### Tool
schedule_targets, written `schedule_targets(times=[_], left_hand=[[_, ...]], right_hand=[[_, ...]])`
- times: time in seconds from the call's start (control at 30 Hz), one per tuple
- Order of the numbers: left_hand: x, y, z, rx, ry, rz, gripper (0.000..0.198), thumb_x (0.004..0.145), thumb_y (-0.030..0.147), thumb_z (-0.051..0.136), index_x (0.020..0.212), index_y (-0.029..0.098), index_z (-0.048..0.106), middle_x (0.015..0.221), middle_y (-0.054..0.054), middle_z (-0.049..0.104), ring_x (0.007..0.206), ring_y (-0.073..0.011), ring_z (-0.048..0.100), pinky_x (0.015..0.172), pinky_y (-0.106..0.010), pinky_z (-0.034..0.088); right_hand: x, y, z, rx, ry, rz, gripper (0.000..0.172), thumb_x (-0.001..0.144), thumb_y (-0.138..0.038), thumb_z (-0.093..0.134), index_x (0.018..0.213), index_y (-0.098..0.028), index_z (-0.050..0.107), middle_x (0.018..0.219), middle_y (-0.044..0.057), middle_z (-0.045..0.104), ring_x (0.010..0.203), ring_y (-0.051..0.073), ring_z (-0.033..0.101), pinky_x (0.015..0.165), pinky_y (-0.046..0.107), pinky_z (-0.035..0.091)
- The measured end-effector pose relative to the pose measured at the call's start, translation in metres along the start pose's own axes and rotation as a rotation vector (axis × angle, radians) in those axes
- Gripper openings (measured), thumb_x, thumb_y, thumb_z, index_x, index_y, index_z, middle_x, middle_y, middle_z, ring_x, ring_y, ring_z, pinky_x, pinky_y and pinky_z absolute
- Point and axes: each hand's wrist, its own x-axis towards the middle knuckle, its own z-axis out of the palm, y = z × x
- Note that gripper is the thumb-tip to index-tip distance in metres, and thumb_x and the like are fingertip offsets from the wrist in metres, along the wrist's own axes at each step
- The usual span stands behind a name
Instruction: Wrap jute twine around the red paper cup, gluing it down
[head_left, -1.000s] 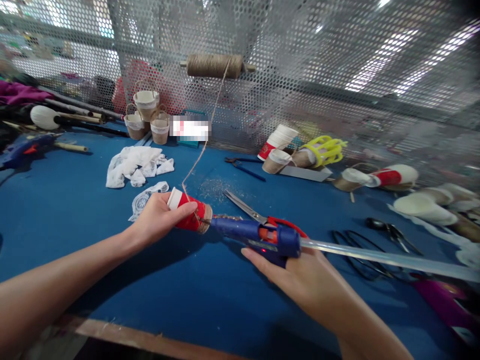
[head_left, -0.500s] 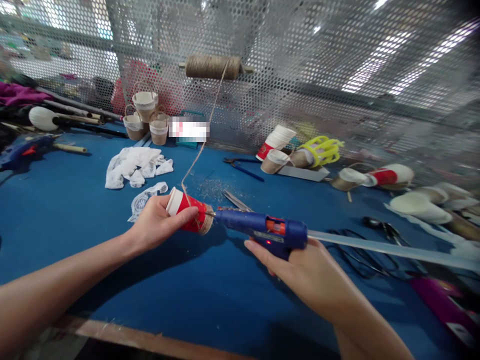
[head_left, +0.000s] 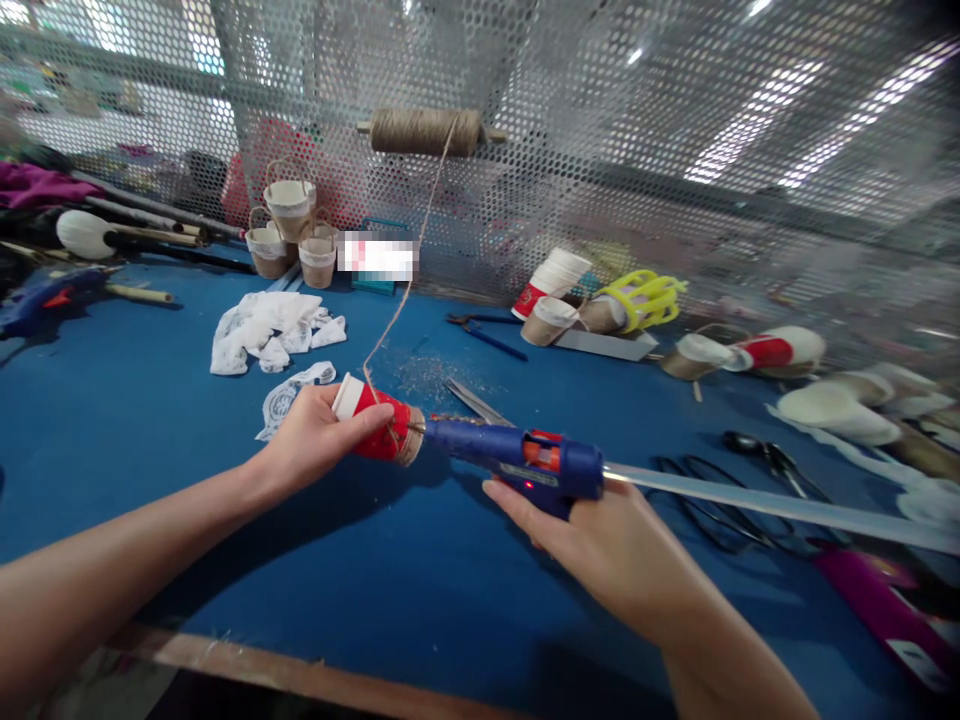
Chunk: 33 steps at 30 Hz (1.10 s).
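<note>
My left hand point(head_left: 311, 440) is closed round a red paper cup point(head_left: 373, 430) held on its side, rim to the left, with jute twine wound round its base end. The twine point(head_left: 405, 290) runs up from the cup to a spool point(head_left: 426, 131) on a rod at the mesh wall. My right hand point(head_left: 615, 550) grips a blue hot glue gun point(head_left: 517, 458) with a long clear glue stick point(head_left: 772, 508) trailing right. The gun's nozzle touches the cup's twine-wrapped end.
On the blue table point(head_left: 150, 420) lie scissors point(head_left: 476, 403) behind the gun, black scissors point(head_left: 750, 500) at right, white lace scraps point(head_left: 270, 330), small twine-wrapped cup baskets point(head_left: 292, 235), stacked cups with a yellow holder point(head_left: 600, 295), pliers point(head_left: 484, 330) and a second glue gun point(head_left: 45, 295) far left.
The glue gun rose slightly then settled, its nozzle staying at the cup's wrapped end. My left hand turned the cup a little. The red scissor handle is now hidden behind the gun.
</note>
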Motion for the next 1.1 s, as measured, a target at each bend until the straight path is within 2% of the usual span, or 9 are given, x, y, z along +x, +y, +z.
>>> schedule_targets(times=[0.1, 0.2, 0.4, 0.63, 0.8, 0.97, 1.1], left_hand=[[0.003, -0.002, 0.000, -0.061, 0.002, -0.051, 0.021, 0.067, 0.033, 0.067, 0.069, 0.012, 0.064, 0.061, -0.001, 0.066, 0.052, -0.0095, 0.057, 0.051, -0.019, 0.045], [0.004, -0.004, 0.001, -0.115, 0.001, -0.075, 0.023, 0.066, 0.034, 0.068, 0.068, 0.012, 0.063, 0.059, 0.000, 0.064, 0.049, -0.0080, 0.055, 0.048, -0.018, 0.041], [0.004, -0.003, 0.001, -0.174, -0.005, -0.080, 0.020, 0.067, 0.030, 0.068, 0.067, 0.012, 0.059, 0.057, 0.001, 0.061, 0.049, -0.0069, 0.053, 0.047, -0.017, 0.039], [0.005, -0.001, 0.002, -0.148, 0.004, -0.083, 0.021, 0.068, 0.032, 0.066, 0.066, 0.012, 0.060, 0.056, 0.000, 0.062, 0.048, -0.0076, 0.054, 0.047, -0.017, 0.040], [0.003, -0.001, 0.002, -0.098, 0.021, -0.048, 0.021, 0.066, 0.032, 0.067, 0.067, 0.012, 0.063, 0.058, 0.000, 0.063, 0.049, -0.0080, 0.054, 0.048, -0.018, 0.041], [0.000, 0.002, 0.003, -0.042, 0.021, -0.016, 0.018, 0.066, 0.030, 0.066, 0.067, 0.012, 0.064, 0.061, -0.001, 0.066, 0.052, -0.0092, 0.056, 0.051, -0.018, 0.044], [-0.002, 0.001, 0.002, 0.018, 0.007, 0.032, 0.020, 0.067, 0.032, 0.066, 0.067, 0.012, 0.066, 0.061, -0.002, 0.066, 0.052, -0.0097, 0.055, 0.050, -0.018, 0.045]], right_hand=[[-0.002, 0.002, 0.003, -0.036, -0.053, 0.010, 0.020, 0.077, -0.036, 0.053, 0.074, -0.020, 0.064, 0.070, 0.005, 0.069, 0.066, 0.022, 0.066, 0.051, 0.028, 0.051], [-0.003, 0.004, 0.005, -0.035, -0.047, 0.001, 0.023, 0.077, -0.038, 0.052, 0.080, -0.019, 0.064, 0.075, 0.006, 0.069, 0.069, 0.023, 0.066, 0.056, 0.031, 0.053], [-0.002, -0.001, 0.002, -0.059, -0.062, -0.047, 0.019, 0.078, -0.034, 0.051, 0.073, -0.020, 0.063, 0.073, 0.005, 0.069, 0.067, 0.022, 0.066, 0.056, 0.029, 0.053], [-0.005, 0.009, 0.003, -0.098, -0.069, -0.195, 0.020, 0.075, -0.033, 0.052, 0.083, -0.024, 0.068, 0.077, 0.006, 0.070, 0.071, 0.026, 0.066, 0.064, 0.036, 0.052], [-0.004, 0.008, 0.004, -0.044, -0.003, -0.095, 0.021, 0.080, -0.034, 0.049, 0.082, -0.021, 0.065, 0.075, 0.005, 0.070, 0.069, 0.022, 0.066, 0.059, 0.030, 0.053], [0.001, 0.001, -0.003, -0.020, -0.054, -0.127, 0.021, 0.079, -0.033, 0.047, 0.071, -0.024, 0.065, 0.062, 0.002, 0.066, 0.063, 0.021, 0.064, 0.054, 0.029, 0.050], [0.000, 0.005, -0.002, -0.013, -0.018, -0.026, 0.020, 0.080, -0.033, 0.049, 0.074, -0.026, 0.066, 0.061, 0.001, 0.066, 0.061, 0.019, 0.064, 0.052, 0.028, 0.050]])
